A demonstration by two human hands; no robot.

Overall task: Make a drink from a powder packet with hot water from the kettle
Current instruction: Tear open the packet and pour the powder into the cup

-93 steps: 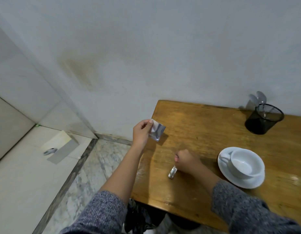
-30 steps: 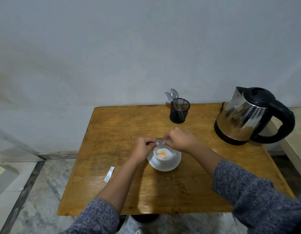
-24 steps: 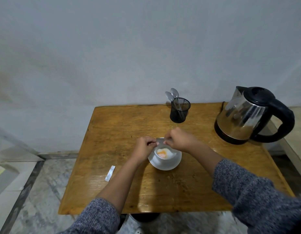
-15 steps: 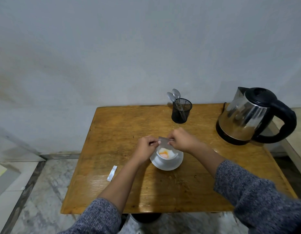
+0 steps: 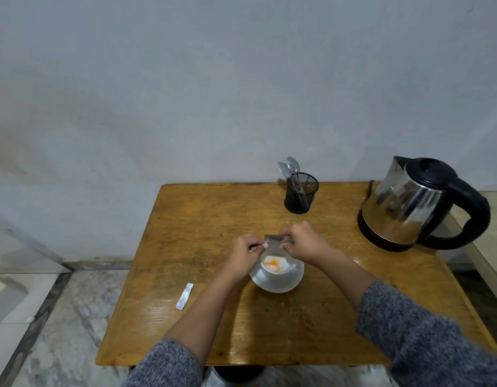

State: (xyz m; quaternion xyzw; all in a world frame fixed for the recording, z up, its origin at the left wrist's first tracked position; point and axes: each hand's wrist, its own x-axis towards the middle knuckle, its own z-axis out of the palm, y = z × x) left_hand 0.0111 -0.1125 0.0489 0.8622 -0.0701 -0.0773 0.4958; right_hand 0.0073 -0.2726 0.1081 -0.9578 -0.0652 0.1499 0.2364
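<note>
A silver powder packet (image 5: 274, 243) hangs upside down right over a white cup (image 5: 283, 268) that stands on a white saucer (image 5: 275, 284). My left hand (image 5: 243, 256) pinches the packet's left edge and my right hand (image 5: 303, 241) pinches its right edge. Orange and white powder (image 5: 271, 265) lies in the cup. A steel kettle (image 5: 412, 202) with a black lid and handle stands at the table's far right. The packet's torn-off strip (image 5: 185, 296) lies near the table's left front.
A black mesh holder (image 5: 300, 194) with two spoons (image 5: 289, 169) stands at the back of the wooden table (image 5: 200, 219), against the grey wall. Marble floor lies to the left, below the table's edge.
Three seconds ago my left hand held the packet up at the table's left end while the right laid down the torn strip. Now both hands hold it over the cup, barely moving in the last second.
</note>
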